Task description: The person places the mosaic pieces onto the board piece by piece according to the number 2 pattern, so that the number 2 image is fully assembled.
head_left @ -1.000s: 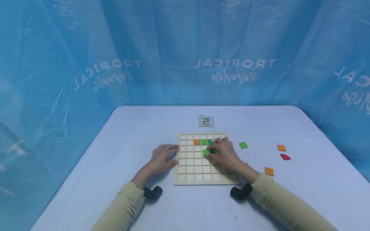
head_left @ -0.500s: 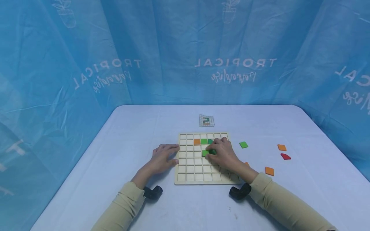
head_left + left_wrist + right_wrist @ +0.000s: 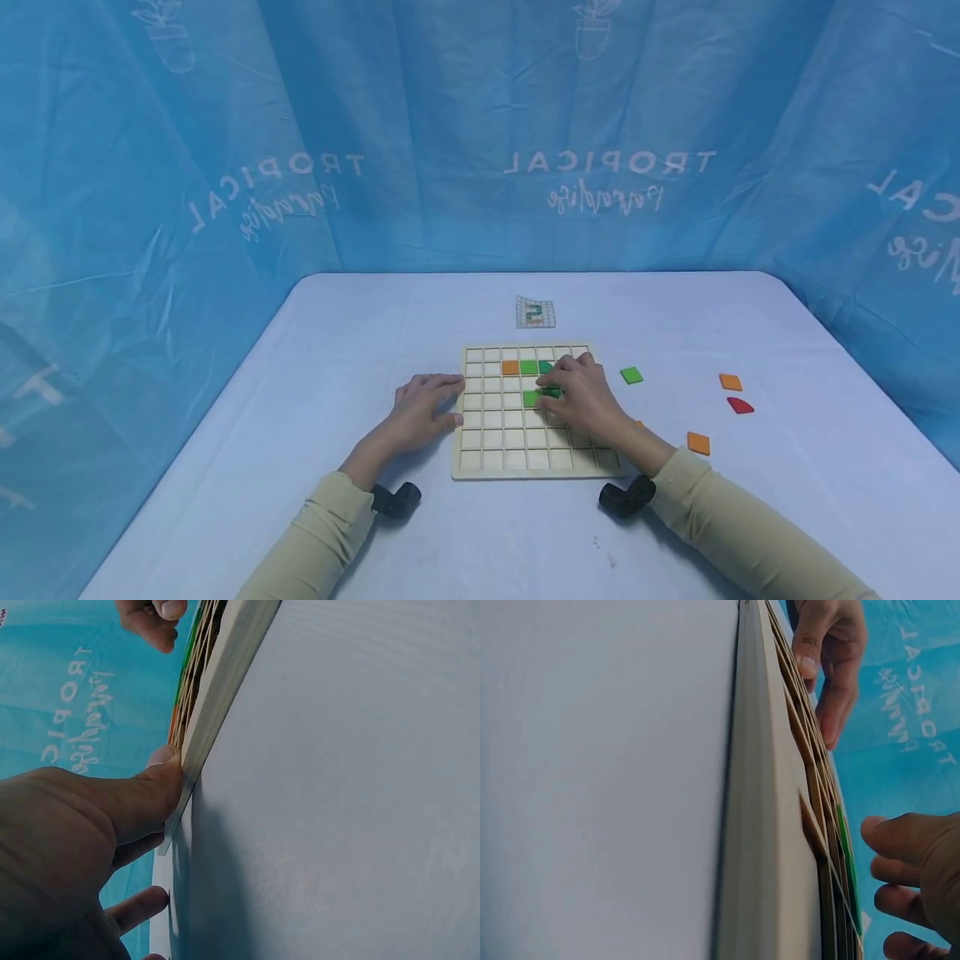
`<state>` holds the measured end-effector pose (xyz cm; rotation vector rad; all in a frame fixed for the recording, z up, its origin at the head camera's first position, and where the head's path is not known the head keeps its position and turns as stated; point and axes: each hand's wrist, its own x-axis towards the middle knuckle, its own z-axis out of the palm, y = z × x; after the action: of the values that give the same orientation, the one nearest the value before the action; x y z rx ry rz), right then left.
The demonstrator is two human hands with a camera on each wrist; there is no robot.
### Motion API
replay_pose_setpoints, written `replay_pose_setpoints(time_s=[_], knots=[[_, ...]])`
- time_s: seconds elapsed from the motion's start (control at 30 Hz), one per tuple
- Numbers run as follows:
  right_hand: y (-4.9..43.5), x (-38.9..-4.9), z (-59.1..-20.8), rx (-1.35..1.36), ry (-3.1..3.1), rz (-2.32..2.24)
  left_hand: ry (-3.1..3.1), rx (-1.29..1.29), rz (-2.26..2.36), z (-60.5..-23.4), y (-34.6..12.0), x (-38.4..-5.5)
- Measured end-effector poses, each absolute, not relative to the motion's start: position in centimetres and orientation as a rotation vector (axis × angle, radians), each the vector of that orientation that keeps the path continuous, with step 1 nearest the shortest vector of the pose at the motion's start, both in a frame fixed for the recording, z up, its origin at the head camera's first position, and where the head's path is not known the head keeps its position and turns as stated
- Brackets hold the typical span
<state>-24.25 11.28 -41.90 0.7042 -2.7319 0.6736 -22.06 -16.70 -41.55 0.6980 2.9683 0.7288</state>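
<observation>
A pale wooden grid board (image 3: pixel 480 460) lies on the table in the head view. My left hand (image 3: pixel 423 410) touches its left edge; in the left wrist view the thumb (image 3: pixel 161 772) presses against that edge. Over the board's right half is my right hand (image 3: pixel 587 400), its fingers partly covering a dark green tile (image 3: pixel 552 392). Beside that, a light green square tile (image 3: pixel 531 399) sits in a cell, close to the thumb. In the right wrist view, the right fingers (image 3: pixel 900 836) look apart from the green tile (image 3: pixel 848 859). Farther up, an orange tile (image 3: pixel 511 367), a green tile (image 3: pixel 528 367) and a rounded dark green tile (image 3: pixel 545 367) form a row.
A small pattern card (image 3: pixel 535 313) lies behind the board. To the right are a loose green tile (image 3: pixel 632 375), orange tiles (image 3: pixel 698 442) and a red rounded tile (image 3: pixel 740 405). Another orange piece (image 3: pixel 640 423) is mostly hidden by the right wrist. A blue curtain (image 3: pixel 480 167) hangs behind.
The light green tile has shifted slightly left and towards me, and now sits flat in its cell. The right thumb has come off it. The left hand has stayed put.
</observation>
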Motion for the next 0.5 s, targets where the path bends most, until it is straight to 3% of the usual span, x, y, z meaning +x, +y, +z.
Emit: replay_pose_setpoints(time_s=[0.5], knots=[[14.6, -23.9, -41.5, 0.629, -2.661, 0.822, 2.959, 0.704, 0.753, -41.6, -16.7, -22.1]])
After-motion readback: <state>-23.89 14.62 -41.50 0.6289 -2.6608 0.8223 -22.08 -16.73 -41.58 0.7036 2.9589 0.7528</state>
